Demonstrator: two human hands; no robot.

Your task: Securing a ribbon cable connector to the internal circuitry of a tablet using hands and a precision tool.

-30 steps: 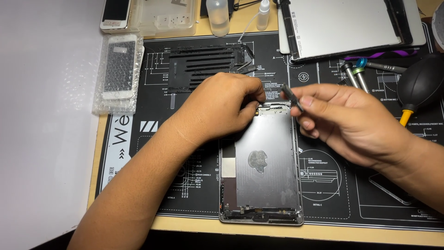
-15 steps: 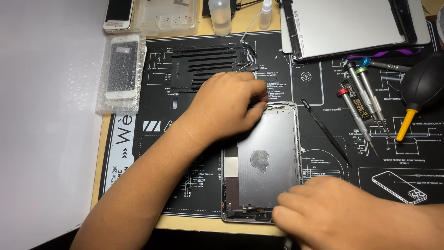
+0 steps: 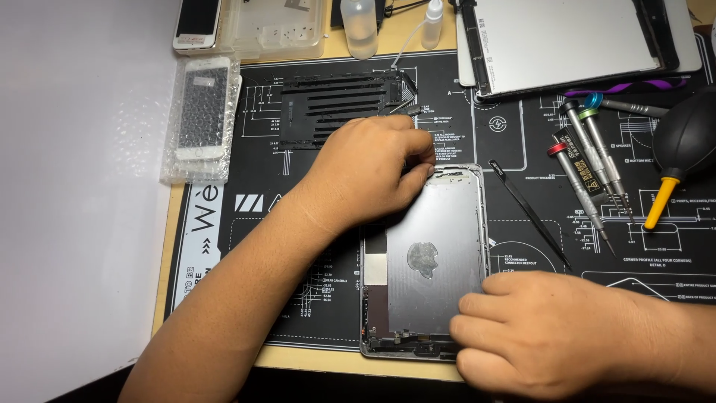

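over at nine o'clock a bubble-wrapped phone (image 3: 200, 119) lies on the edge of the black repair mat (image 3: 246, 298) that covers the tabletop, well clear of the work. moving rightward, the left hand (image 3: 369, 179) rests curled on the upper left corner of the opened tablet shell (image 3: 436, 246), fingers bent narrow and pressed to the frame, holding nothing i can see. the shell lies at the mat's six o'clock, grey inner plate up. the black tweezers (image 3: 531, 216) now lie loose on the mat at the shell's two o'clock; a second ago the right hand pinched them over the shell's top edge. that right hand (image 3: 537, 336) has since dropped to the lower right corner, at five o'clock, fingers folded onto the bottom edge, empty as far as shows. so the fine picking seems paused, and both hands now brace the shell itself. screwdrivers (image 3: 589, 172) and a dust blower (image 3: 682, 142) sit at three o'clock.
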